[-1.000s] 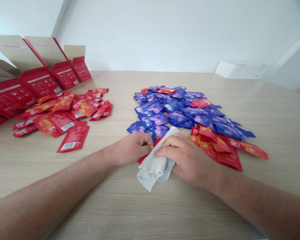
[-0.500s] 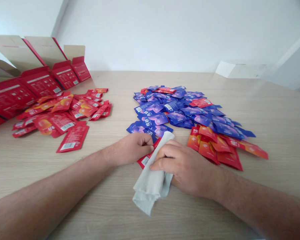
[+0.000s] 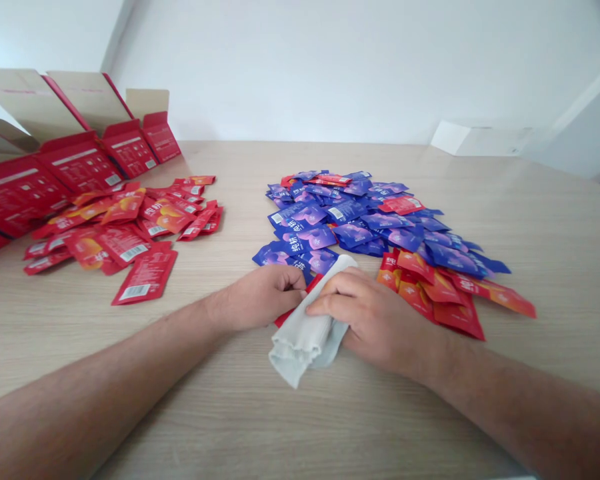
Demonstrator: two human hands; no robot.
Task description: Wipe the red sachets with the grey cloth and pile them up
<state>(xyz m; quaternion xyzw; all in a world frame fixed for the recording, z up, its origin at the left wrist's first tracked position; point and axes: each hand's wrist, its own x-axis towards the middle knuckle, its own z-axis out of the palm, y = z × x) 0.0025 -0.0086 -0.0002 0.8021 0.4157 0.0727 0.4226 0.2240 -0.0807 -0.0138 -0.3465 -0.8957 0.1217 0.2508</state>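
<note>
My left hand (image 3: 266, 295) is closed, pinching the left edge of a red sachet (image 3: 314, 283) near the front of the blue pile. In my right hand (image 3: 375, 320) is a folded pale cloth (image 3: 307, 327), its fingers closed around it. The cloth lies over most of the red sachet and hides it. Just beyond both hands spreads a heap of blue sachets (image 3: 347, 212) with a few red ones mixed in. Several red-orange sachets (image 3: 437, 291) lie together behind and to the right of my right hand.
At left, a loose pile of red sachets (image 3: 130, 227) lies in front of a row of red cardboard boxes (image 3: 80, 160) with raised flaps. A white box (image 3: 480, 139) stands at the back right of the wooden table (image 3: 220, 407), against the wall.
My right hand has slid the cloth a little up and away over the red sachet, covering more of it, including its barcode. My left hand has stayed in place.
</note>
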